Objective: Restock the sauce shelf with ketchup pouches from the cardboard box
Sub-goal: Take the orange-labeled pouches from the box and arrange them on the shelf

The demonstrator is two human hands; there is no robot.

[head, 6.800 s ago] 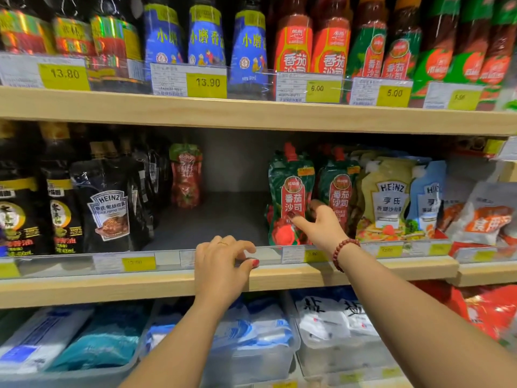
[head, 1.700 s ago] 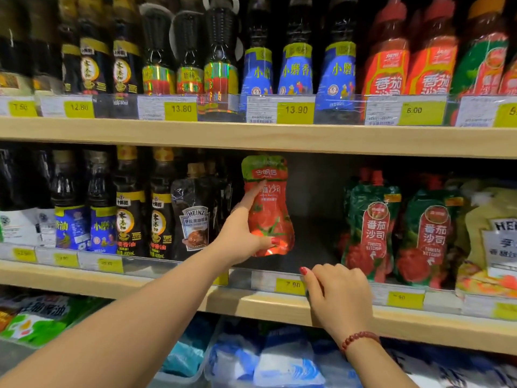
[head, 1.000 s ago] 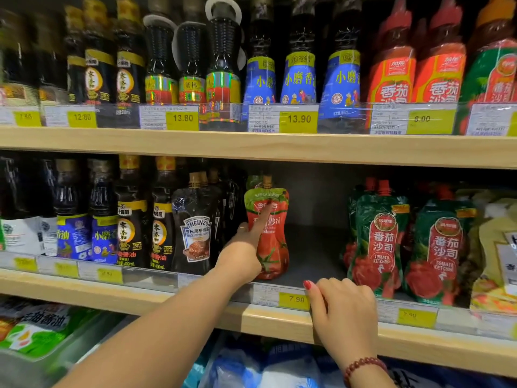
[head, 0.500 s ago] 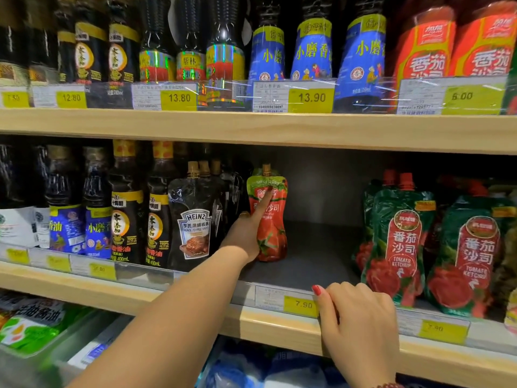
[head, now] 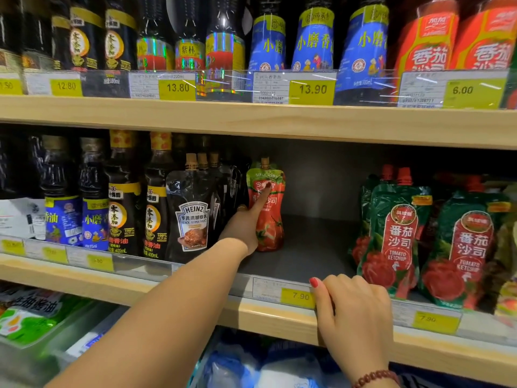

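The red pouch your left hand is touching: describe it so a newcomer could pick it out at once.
Look at the middle shelf, in the bare gap between the black Heinz pouches and the green ketchup pouches. The red pouch stands alone at the gap's left edge, with the left hand fingering its front. It alone has a red body, a light green top and a tan cap.

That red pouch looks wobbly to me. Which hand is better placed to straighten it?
Probably the left hand: its forefinger already touches the red ketchup pouch. The right hand rests on the shelf edge, apart from it.
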